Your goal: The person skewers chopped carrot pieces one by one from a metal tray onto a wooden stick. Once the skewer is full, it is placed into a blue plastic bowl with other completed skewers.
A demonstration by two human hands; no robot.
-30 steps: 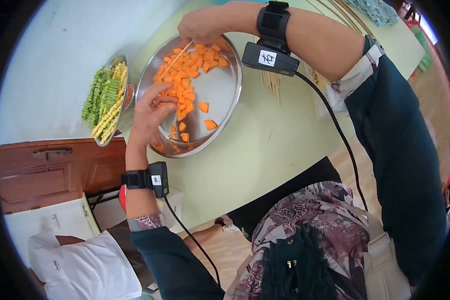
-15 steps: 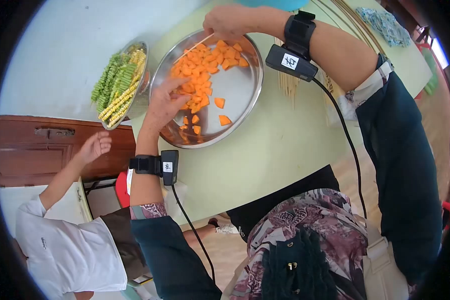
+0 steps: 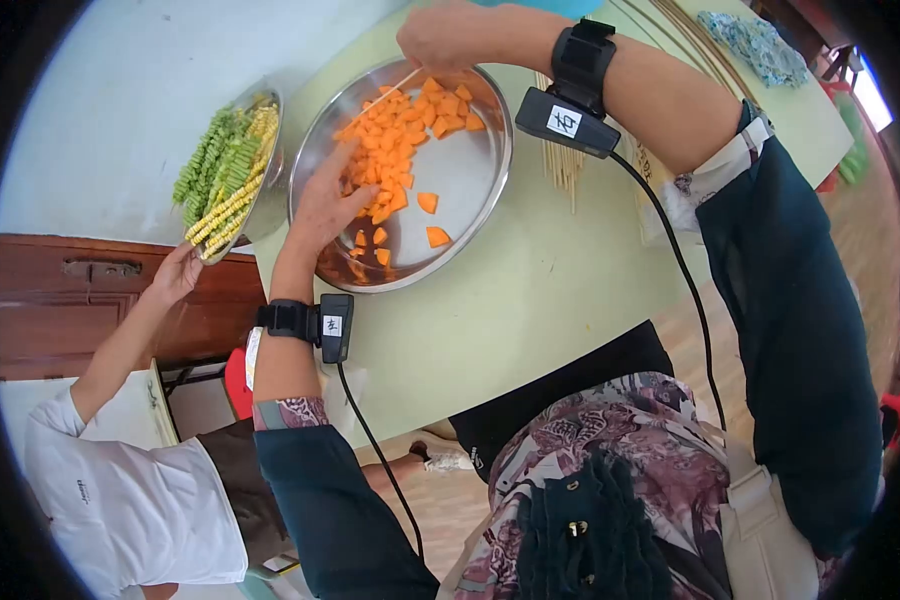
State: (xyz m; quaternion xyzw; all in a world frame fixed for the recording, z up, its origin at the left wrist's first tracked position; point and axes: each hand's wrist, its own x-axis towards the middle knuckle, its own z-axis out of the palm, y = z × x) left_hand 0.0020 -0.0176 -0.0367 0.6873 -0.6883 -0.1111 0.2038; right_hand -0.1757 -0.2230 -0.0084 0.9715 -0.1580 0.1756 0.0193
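A wide metal basin [image 3: 478,228] holds a pile of cut orange carrot pieces [image 3: 392,140]. My left hand [image 3: 325,205] reaches over the basin's left side, thumb apart from the fingers, which touch the carrot pieces; the fingertips are partly hidden. At the basin's far rim my right hand [image 3: 440,38] is closed on a thin wooden skewer [image 3: 388,94]. The skewer slants down to the left over the carrots, its tip near the pile. A few loose pieces, such as one carrot chunk [image 3: 437,237], lie apart on the basin floor.
Left of the basin, a metal bowl [image 3: 270,180] holds skewered green vegetables [image 3: 205,165] and corn [image 3: 235,205]. Another person's hand [image 3: 177,272] is at its lower edge. Bundled skewers [image 3: 562,170] and a patterned cloth [image 3: 755,48] lie on the pale green table [image 3: 530,300].
The other person's hand has risen to the bowl of skewered vegetables. My left hand has moved slightly up and deeper into the carrots. My right hand still holds the skewer.
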